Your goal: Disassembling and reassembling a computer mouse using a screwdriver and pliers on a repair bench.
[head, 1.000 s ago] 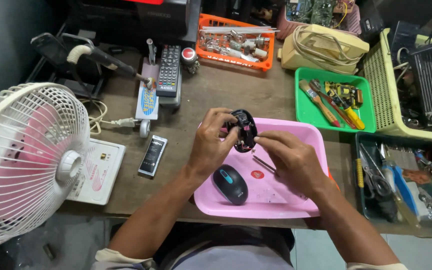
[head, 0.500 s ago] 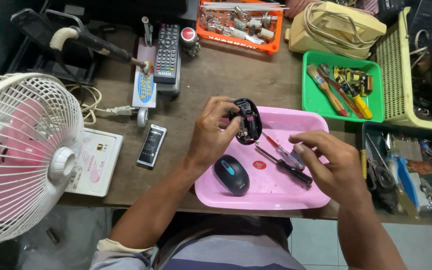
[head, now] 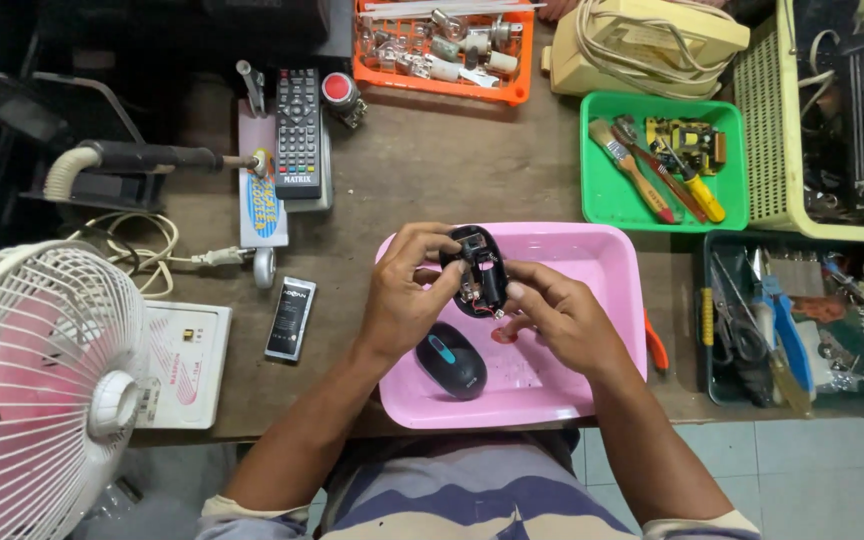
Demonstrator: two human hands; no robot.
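Observation:
My left hand (head: 407, 290) holds the opened black base of a computer mouse (head: 478, 270) above a pink tray (head: 607, 262), with its circuit board and thin wires showing. My right hand (head: 557, 318) meets it from the right, fingertips on the base's lower right edge. The mouse's black top cover with a blue stripe (head: 451, 359) lies in the tray under my hands. A small red piece (head: 501, 335) lies on the tray floor just below the base.
A green tray (head: 602, 190) with a brush, screwdrivers and a circuit board sits at the right. A dark bin of pliers and cutters (head: 762, 330) is beside it. An orange basket (head: 437, 45), remote control (head: 298, 135), soldering iron (head: 142, 157), phone battery (head: 290, 318) and white fan (head: 32, 390) stand around.
My right hand has left the screwdriver it held at the tray's right side and come back to the mouse base. The screwdriver is no longer visible in the tray. The view has shifted.

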